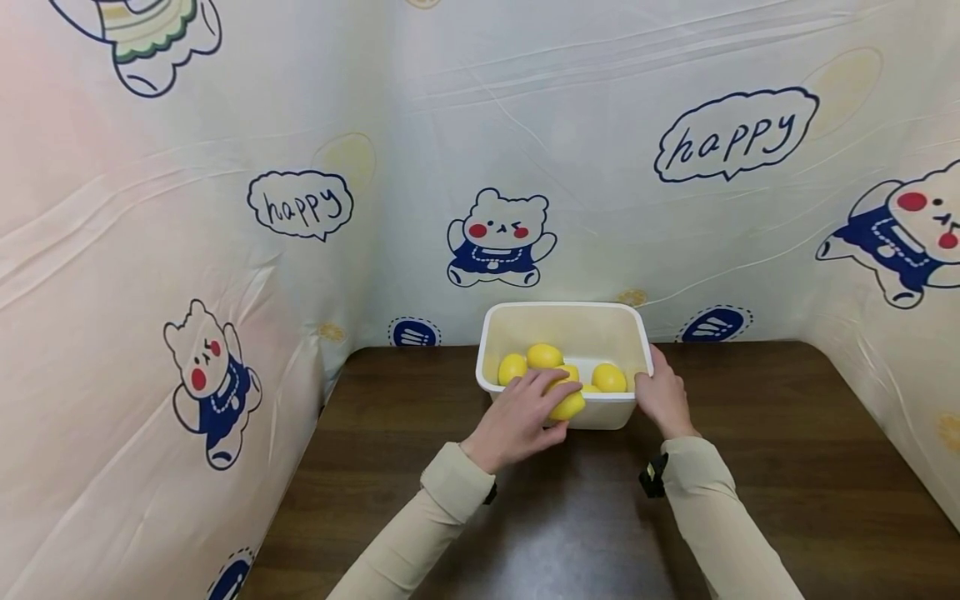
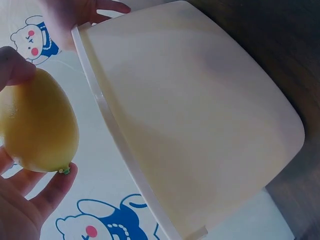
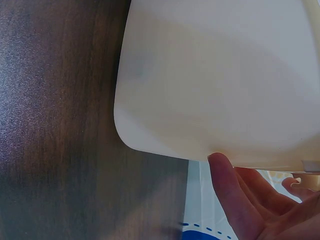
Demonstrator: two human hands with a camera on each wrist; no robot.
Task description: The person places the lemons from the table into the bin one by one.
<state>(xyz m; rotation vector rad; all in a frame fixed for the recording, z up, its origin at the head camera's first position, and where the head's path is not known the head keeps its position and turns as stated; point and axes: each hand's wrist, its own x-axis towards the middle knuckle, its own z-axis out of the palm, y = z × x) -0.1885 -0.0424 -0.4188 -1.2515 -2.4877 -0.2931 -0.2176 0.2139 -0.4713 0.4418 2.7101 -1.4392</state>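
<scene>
My left hand point(image 1: 521, 417) holds a yellow lemon point(image 1: 567, 407) just above the near rim of a cream plastic bin point(image 1: 611, 412). In the left wrist view, the thumb lies on one side of that lemon point(image 2: 42, 122) and fingertips touch it near its green stem end. More lemons lie inside the bin, among them one lemon point(image 1: 544, 356) toward the back and another lemon point(image 1: 609, 377) at the right. My right hand point(image 1: 663, 396) grips the bin's right side near the front corner. Its thumb point(image 3: 225, 187) presses the outer wall in the right wrist view.
The bin stands on a dark brown wooden table point(image 1: 405, 417), close to its back edge. Behind and at both sides hangs a pale curtain point(image 1: 600, 208) printed with cartoon bears and the word "happy".
</scene>
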